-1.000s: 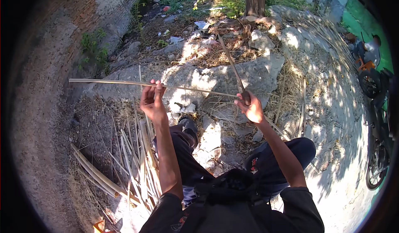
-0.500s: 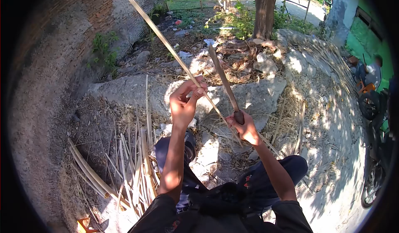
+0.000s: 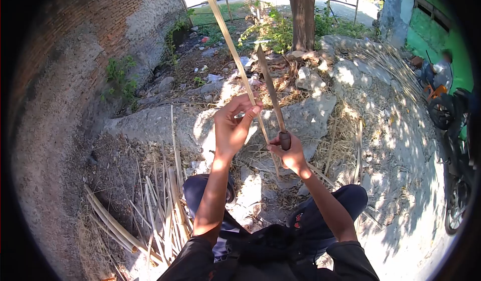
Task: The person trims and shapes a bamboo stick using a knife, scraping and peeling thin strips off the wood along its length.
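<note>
Head view: left fingers (image 3: 250, 114) pinch a strip (image 3: 231, 45), trouser mark (image 3: 297, 225) illegible.

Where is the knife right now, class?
In the head view, the knife is in the right hand, pointing upward, just right of the long pale strip.

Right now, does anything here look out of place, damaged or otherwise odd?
The held strip and long blade show nothing odd. Beyond them, pale scraps lie scattered like litter, and the wall at picture left looks worn, with bare bricks showing.
</note>
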Demonstrator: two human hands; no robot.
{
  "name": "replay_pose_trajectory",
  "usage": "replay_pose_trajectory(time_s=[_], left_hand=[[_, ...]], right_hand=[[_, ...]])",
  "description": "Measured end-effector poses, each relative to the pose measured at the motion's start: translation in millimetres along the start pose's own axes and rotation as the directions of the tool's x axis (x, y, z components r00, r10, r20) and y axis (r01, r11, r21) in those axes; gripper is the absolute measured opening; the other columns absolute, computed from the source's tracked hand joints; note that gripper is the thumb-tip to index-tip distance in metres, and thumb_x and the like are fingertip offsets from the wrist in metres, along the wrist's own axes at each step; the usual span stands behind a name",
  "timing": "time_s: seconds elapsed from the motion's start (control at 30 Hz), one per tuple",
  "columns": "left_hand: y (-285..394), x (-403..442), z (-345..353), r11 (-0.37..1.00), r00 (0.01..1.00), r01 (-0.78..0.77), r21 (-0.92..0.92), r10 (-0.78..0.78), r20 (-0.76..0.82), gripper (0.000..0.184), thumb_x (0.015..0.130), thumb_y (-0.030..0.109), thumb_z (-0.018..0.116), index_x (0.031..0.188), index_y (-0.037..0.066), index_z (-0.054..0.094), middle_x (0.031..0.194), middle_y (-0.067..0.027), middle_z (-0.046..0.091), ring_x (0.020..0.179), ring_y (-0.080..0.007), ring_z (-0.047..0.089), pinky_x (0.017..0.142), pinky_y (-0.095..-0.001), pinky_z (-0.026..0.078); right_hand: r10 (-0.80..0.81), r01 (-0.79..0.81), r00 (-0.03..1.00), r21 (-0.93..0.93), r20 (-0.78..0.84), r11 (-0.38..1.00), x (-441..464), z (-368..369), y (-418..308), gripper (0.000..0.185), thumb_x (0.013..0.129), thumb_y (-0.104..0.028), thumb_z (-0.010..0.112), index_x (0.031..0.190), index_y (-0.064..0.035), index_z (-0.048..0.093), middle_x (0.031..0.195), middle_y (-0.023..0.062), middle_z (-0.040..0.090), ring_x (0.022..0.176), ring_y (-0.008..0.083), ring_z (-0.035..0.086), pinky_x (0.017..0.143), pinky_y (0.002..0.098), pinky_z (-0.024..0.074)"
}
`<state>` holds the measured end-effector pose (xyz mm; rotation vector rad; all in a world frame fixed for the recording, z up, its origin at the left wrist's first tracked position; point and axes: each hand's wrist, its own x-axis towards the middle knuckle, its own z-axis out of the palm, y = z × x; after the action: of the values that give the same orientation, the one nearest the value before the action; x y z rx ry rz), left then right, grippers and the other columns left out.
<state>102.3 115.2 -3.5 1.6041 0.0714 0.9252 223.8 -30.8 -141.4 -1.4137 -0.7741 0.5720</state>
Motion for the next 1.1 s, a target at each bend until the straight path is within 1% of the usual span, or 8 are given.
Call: replay_pose_trajectory(time_s=[0.17,0.43,0.53,0.6,0.77,0.87,0.9,1.1], left_hand=[[0.6,0.8,3.7,0.994,1.0,-0.011,0.112,0.008,0.027,0.062,0.095,0.013,0.074,0.148,-0.001,0.046,0.143,-0.0172,0.057,0.133,-0.0268,0.055,0.103,-0.0387,0.053],[-90.7,-79.7,-38.7,0.86,0.95,0.23,0.455,-0.3,0.086,0.084,0.088,0.037,0.081,0.152,0.002,0.04,0.152,-0.0214,0.048,0.141,-0.0353,0.046,0.114,-0.05,0.041],[-116.5,-117.8,-45.1,0.726,0.857,0.084,0.682,-0.403,0.323,0.092,0.084,0.046,0.083,0.152,0.001,0.04,0.152,-0.0236,0.047,0.142,-0.0368,0.044,0.115,-0.0486,0.039],[-124.6,-137.8,-40.5,0.723,0.726,0.279,0.632,-0.589,0.354,0.095,0.082,0.049,0.083,0.152,0.0,0.04,0.152,-0.0252,0.046,0.143,-0.0373,0.043,0.117,-0.0463,0.037],[-132.0,-164.5,-39.9,0.737,0.669,0.446,0.508,-0.651,0.357,0.087,0.085,0.046,0.082,0.15,0.002,0.044,0.142,-0.0252,0.057,0.133,-0.0346,0.056,0.11,-0.045,0.045],[-133.9,-171.8,-43.5,0.803,0.795,0.398,0.443,-0.543,0.271,0.053,0.098,0.028,0.072,0.139,-0.001,0.054,0.112,-0.0186,0.071,0.102,-0.0253,0.071,0.088,-0.0363,0.056],[-134.5,-175.0,-44.4,0.824,0.849,0.361,0.437,-0.484,0.211,0.039,0.1,0.022,0.068,0.13,-0.002,0.061,0.094,-0.0136,0.07,0.082,-0.0175,0.068,0.074,-0.0327,0.055],[-96.1,-159.6,-46.1,0.753,0.905,0.312,0.58,-0.421,0.06,0.028,0.099,0.02,0.069,0.119,0.0,0.069,0.081,-0.0112,0.069,0.065,-0.015,0.06,0.063,-0.0316,0.05]], right_hand=[[-0.109,0.116,0.989,0.064,-0.097,0.991,4.2,-4.1,8.4,0.027,0.086,-0.008,0.08,0.103,0.0004,0.06,0.09,0.0075,0.073,0.082,0.0121,0.067,0.076,0.0292,0.0548],[-0.173,0.212,0.944,0.112,-0.281,0.971,23.4,-35.6,4.4,0.026,0.09,-0.008,0.077,0.106,-0.0031,0.057,0.097,0.0053,0.07,0.085,0.0101,0.066,0.072,0.0262,0.0529],[-0.043,0.121,0.933,0.199,-0.358,0.973,22.9,-46.1,-10.4,0.027,0.09,-0.007,0.076,0.108,-0.0042,0.056,0.101,0.0054,0.07,0.085,0.0102,0.067,0.065,0.0257,0.0523],[-0.038,0.123,0.923,0.2,-0.384,0.972,25.9,-54.3,-10.9,0.029,0.089,-0.007,0.077,0.109,-0.0045,0.055,0.103,0.0053,0.07,0.084,0.0103,0.067,0.062,0.0265,0.0521],[0.002,0.136,0.871,0.246,-0.491,0.96,35.9,-82.7,-7.0,0.032,0.087,-0.01,0.08,0.106,-0.0069,0.055,0.098,0.0044,0.07,0.081,0.0102,0.068,0.061,0.0254,0.0503],[0.03,0.167,0.83,0.299,-0.557,0.94,37.2,-86.7,-10.9,0.036,0.085,-0.012,0.083,0.106,-0.0072,0.054,0.094,0.0037,0.07,0.082,0.0117,0.069,0.061,0.0261,0.0504],[0.054,0.175,0.818,0.337,-0.572,0.925,39.2,-92.0,-7.8,0.038,0.085,-0.012,0.084,0.107,-0.007,0.054,0.094,0.0042,0.07,0.083,0.0126,0.07,0.062,0.0262,0.0507],[0.123,0.177,0.789,0.414,-0.602,0.893,46.4,-116.3,10.5,0.041,0.086,-0.012,0.082,0.113,-0.0019,0.052,0.102,0.0091,0.065,0.09,0.0186,0.072,0.066,0.0293,0.0536]])
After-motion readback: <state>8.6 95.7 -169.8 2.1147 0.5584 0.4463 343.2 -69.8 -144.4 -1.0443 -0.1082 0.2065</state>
